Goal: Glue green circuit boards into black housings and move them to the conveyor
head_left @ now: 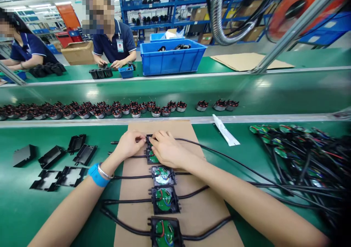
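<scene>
Several black plastic cases with green circuit boards lie in a column on a cardboard sheet point(134, 203). Cables leave both sides of them. At the farthest black plastic case point(152, 159), my left hand point(131, 143) is closed, thumb and fingertips pinched together at its left edge; what they pinch is too small to make out. My right hand point(168, 150) curls over the same case from the right, fingers bent onto it and hiding much of its board. Nearer me lie a case with a whitish coating on its board point(163, 176), another open case point(165, 199) and the nearest case point(165, 232).
Loose black case shells point(52, 157) lie at left. A white tube point(225, 130) and a heap of cabled circuit boards point(298, 152) are at right. Beyond a metal ledge stand wound motor stators point(101, 109). A blue bin point(172, 58) and two co-workers point(113, 44) are opposite.
</scene>
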The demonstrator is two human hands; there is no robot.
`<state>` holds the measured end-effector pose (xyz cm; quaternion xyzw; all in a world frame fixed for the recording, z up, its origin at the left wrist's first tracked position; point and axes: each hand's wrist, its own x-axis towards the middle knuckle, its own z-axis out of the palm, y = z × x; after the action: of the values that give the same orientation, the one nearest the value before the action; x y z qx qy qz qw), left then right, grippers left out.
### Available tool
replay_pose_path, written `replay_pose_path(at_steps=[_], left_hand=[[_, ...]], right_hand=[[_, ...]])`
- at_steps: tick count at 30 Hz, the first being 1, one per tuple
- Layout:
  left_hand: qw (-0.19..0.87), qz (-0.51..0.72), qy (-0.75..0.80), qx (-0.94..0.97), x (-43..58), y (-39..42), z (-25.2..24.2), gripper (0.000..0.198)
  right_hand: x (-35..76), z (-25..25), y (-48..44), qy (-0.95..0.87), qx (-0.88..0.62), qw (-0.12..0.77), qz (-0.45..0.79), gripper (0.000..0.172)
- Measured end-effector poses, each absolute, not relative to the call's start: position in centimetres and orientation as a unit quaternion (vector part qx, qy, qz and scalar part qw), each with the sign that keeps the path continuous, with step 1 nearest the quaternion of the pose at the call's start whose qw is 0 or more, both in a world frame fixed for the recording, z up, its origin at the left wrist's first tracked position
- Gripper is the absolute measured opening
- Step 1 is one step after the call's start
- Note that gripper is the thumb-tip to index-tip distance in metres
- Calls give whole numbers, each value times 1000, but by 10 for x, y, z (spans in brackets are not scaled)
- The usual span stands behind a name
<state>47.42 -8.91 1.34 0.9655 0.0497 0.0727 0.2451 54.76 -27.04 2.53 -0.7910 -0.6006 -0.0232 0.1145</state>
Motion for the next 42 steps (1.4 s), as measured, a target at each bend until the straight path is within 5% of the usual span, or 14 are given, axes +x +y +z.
replay_pose_path(at_steps=[7, 16, 21, 24, 26, 27, 30, 32, 42], left_hand=[[261, 51, 49, 963, 474, -88, 11, 11], [220, 50, 28, 974, 477, -90, 7, 15], [181, 89, 3, 979, 430, -106, 33, 20], [224, -1, -91, 970, 363, -118, 44, 37], [226, -69, -88, 968, 321, -128, 40, 75], [214, -78, -69, 971, 304, -133, 36, 71], [189, -132, -15, 973, 276, -146, 24, 30], [183, -174, -12, 968, 276, -149, 25, 24], [47, -38, -3, 998, 398, -98, 52, 29]], right_hand=[[543, 16, -266, -595, -798, 77, -44, 41], [551, 25, -252, -625, -779, 51, -26, 30], [538, 42, -297, -611, -781, 129, 13, 39], [515, 48, -360, -626, -753, 194, 65, 59], [495, 42, -400, -611, -763, 179, 110, 96], [486, 36, -416, -594, -779, 168, 110, 105], [463, 15, -444, -572, -802, 137, 103, 71], [459, 10, -449, -572, -805, 124, 97, 48], [561, 43, -393, -476, -854, 198, 66, 42]])
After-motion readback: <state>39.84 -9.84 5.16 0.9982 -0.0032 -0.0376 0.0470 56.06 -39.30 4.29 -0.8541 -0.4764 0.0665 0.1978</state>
